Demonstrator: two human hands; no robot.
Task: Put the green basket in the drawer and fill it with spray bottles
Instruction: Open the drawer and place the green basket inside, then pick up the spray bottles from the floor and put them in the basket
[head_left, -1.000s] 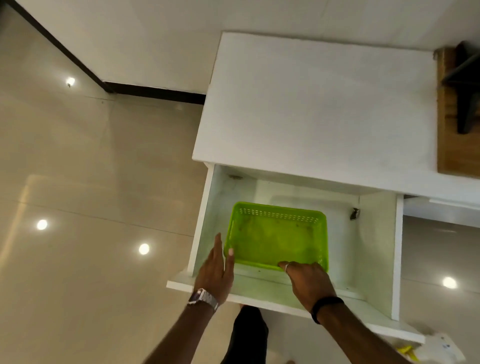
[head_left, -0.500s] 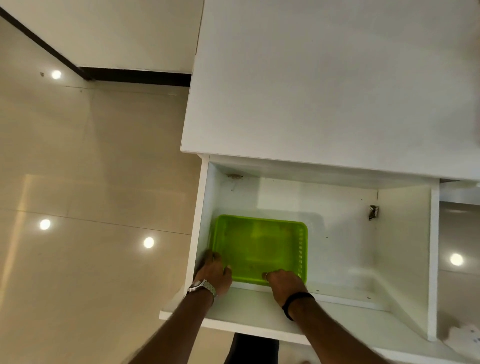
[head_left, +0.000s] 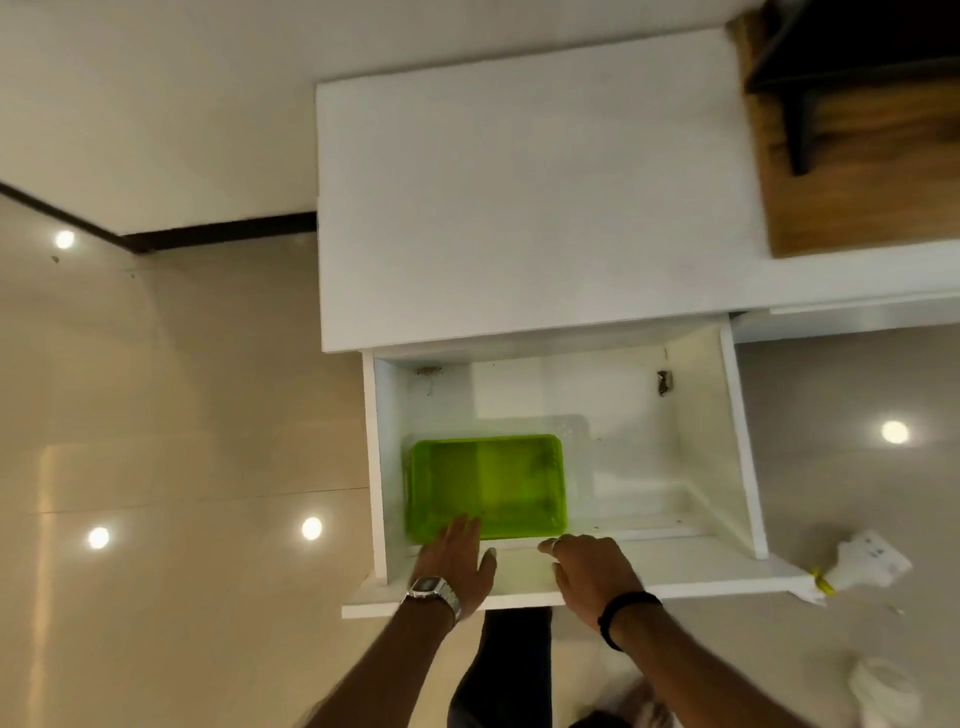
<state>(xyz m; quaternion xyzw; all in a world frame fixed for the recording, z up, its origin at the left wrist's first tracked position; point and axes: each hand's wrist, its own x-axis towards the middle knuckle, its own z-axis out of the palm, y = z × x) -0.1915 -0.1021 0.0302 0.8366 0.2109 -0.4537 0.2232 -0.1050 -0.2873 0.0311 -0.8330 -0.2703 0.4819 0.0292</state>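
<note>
The green basket (head_left: 488, 486) lies flat and empty on the floor of the open white drawer (head_left: 737, 452), in its front left corner. My left hand (head_left: 457, 561), with a watch on the wrist, hovers over the basket's near left rim with fingers spread. My right hand (head_left: 592, 571) is above the drawer's front panel just right of the basket, fingers loosely curled and holding nothing. A white spray bottle (head_left: 862, 561) with a yellow nozzle lies on the floor to the right of the drawer front. Another pale bottle (head_left: 883, 691) shows blurred at the lower right.
The drawer sticks out from a white cabinet (head_left: 519, 197). A wooden surface with a dark bracket (head_left: 857, 156) is at the top right. Glossy beige floor tiles (head_left: 182, 467) surround the drawer. My dark trouser leg (head_left: 509, 670) stands below the drawer front.
Both hands have let go of the basket and drawn back toward the drawer's front edge. The basket now rests in the front left corner. The view shifted, revealing bottles on the floor at right.
</note>
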